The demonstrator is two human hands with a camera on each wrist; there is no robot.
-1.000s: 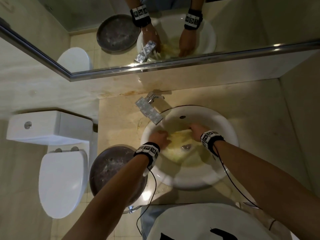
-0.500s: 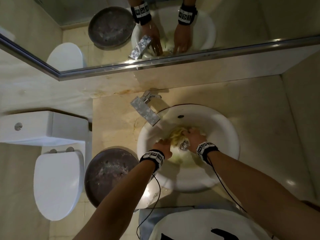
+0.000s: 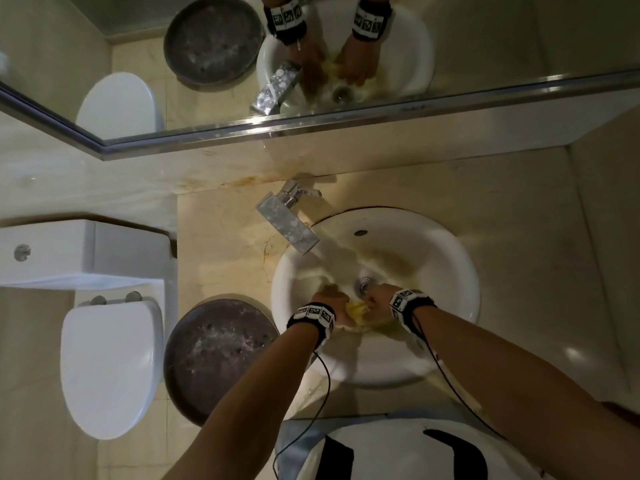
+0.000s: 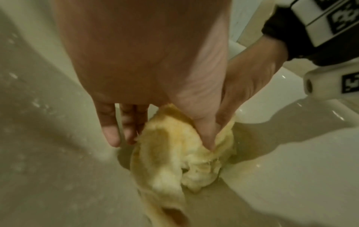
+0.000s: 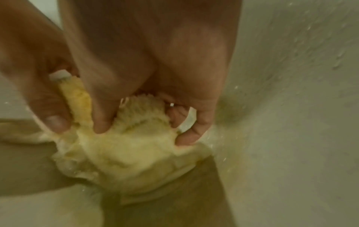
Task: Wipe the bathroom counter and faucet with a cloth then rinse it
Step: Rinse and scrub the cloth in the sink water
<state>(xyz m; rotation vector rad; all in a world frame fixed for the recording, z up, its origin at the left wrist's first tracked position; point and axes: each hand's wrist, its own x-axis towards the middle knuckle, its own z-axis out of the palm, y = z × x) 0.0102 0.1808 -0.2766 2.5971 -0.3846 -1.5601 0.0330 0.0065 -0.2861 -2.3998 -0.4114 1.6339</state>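
While both hands (image 3: 353, 299) grip the cloth (image 3: 356, 311) – bunched, wet – it lies in the sink (image 3: 450, 258).

Cloth (image 3: 356, 311) mostly hidden between both hands in head view; lower end blurred and cut by frame edge in left wrist view. Left hand (image 4: 147, 73) fingertips partly behind cloth. Mirror (image 3: 485, 46) cropped forearms at top. Water flow from faucet (image 3: 287, 225) too faint to tell

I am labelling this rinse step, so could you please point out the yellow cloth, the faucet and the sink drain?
yellow cloth (image 5: 136, 153): right wrist view, on the bunched middle between the hands.
faucet (image 3: 287, 225): head view, on the flat top of the spout.
sink drain (image 3: 363, 285): head view, on the metal ring at the basin bottom.
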